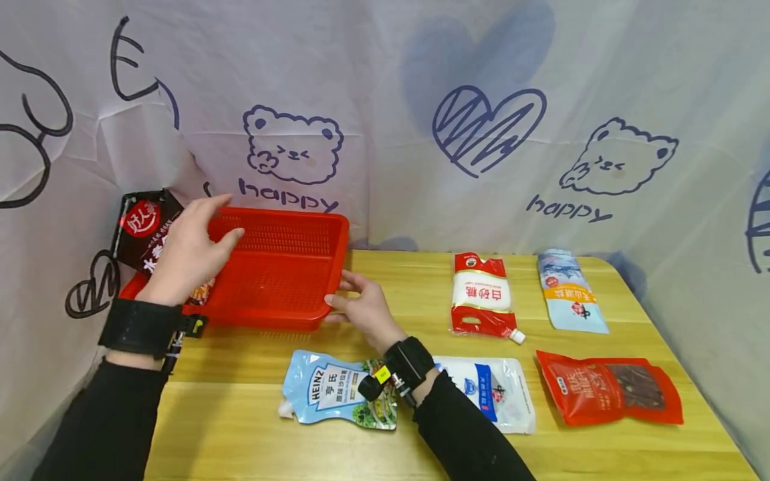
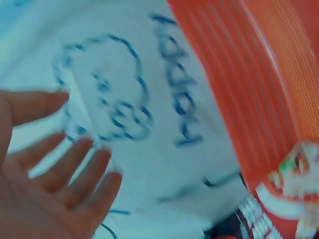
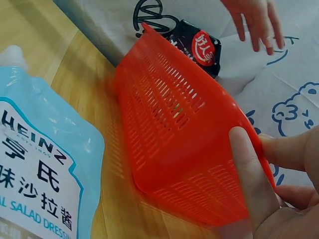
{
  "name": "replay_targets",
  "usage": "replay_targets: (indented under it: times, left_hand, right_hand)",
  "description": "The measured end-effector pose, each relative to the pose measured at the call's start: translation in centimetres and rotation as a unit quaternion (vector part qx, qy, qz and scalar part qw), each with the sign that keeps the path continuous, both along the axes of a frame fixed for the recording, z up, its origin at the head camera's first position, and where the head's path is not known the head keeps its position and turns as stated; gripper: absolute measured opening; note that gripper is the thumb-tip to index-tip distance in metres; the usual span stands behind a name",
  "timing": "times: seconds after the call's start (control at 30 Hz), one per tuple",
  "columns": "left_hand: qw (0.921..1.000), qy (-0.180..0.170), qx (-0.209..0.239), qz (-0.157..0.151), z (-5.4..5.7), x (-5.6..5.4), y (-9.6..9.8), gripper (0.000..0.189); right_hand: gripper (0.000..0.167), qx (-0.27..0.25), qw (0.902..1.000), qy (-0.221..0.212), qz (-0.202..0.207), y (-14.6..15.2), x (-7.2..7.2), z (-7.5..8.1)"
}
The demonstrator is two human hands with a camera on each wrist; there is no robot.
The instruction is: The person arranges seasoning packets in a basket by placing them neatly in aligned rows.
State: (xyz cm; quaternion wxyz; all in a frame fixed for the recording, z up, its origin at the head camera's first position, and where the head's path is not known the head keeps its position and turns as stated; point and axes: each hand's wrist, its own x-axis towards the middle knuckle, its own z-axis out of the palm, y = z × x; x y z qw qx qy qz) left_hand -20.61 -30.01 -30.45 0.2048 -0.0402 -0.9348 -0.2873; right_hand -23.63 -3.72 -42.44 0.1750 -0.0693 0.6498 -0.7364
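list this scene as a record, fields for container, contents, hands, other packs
container: red basket on the wooden table
contents: black packet with round red logo, sticking out at the left end
left hand: near the packet, holding nothing
right hand: grips the basket's right end
front packs: Heinz salad dressing pouch, white-and-blue pouch, red windowed pouch
back packs: white sugar bag, light-blue salt pouch
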Motion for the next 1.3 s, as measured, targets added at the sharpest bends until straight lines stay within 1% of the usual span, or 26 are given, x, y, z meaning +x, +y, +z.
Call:
replay_targets:
  times: [0.07, 0.13, 0.2, 0.33, 0.47, 0.57, 0.77, 0.93, 1.1, 1.2, 1.3]
  left_hand:
    - [0.9992, 0.005, -0.003, -0.039, -0.6, 0.9, 1.5, 0.053]
    - [0.9975, 0.003, -0.003, -0.071, -1.3, 1.8, 2.8, 0.049]
    - [0.9952, 0.001, 0.0, -0.098, -2.1, 2.4, 3.9, 0.044]
    - [0.9901, -0.027, 0.015, -0.137, -4.1, 3.1, 5.3, 0.039]
    - [0.9849, -0.066, 0.027, -0.158, -5.8, 3.3, 6.3, 0.038]
    - [0.9821, -0.088, 0.031, -0.163, -6.8, 3.3, 7.0, 0.037]
    - [0.981, -0.113, 0.02, -0.156, -8.2, 3.5, 7.9, 0.035]
    - [0.9834, -0.109, 0.01, -0.144, -8.9, 3.6, 8.4, 0.031]
    - [0.9853, -0.098, -0.002, -0.14, -9.1, 3.7, 8.8, 0.028]
    - [0.9856, -0.092, -0.017, -0.141, -9.0, 3.7, 8.8, 0.026]
    - [0.9856, -0.095, -0.028, -0.137, -8.7, 3.6, 8.6, 0.024]
  right_hand:
    - [0.063, -0.002, 1.0, 0.0, -0.001, 0.0, -0.1, -0.1]
    - [0.062, -0.003, 1.0, 0.0, -0.001, 0.1, -0.1, -0.2]
    - [0.061, -0.004, 1.0, 0.001, -0.001, 0.1, -0.1, -0.3]
    - [0.061, -0.003, 1.0, 0.005, -0.002, 0.1, -0.1, -0.4]
    - [0.059, -0.002, 1.0, 0.004, -0.007, 0.2, -0.1, -0.4]
    - [0.058, -0.004, 1.0, 0.003, -0.009, 0.2, -0.1, -0.5]
    - [0.057, -0.01, 0.9999, 0.008, 0.002, 0.2, -0.1, -0.6]
    - [0.058, -0.004, 0.9999, 0.01, 0.007, 0.5, 0.2, -0.6]
    - [0.057, 0.011, 0.9999, 0.012, 0.005, 1.1, 0.4, -0.3]
    - [0.054, 0.032, 0.9983, 0.048, 0.004, 2.0, 0.5, 0.2]
    - [0.052, 0.057, 0.9918, 0.114, 0.003, 3.3, 0.7, 1.1]
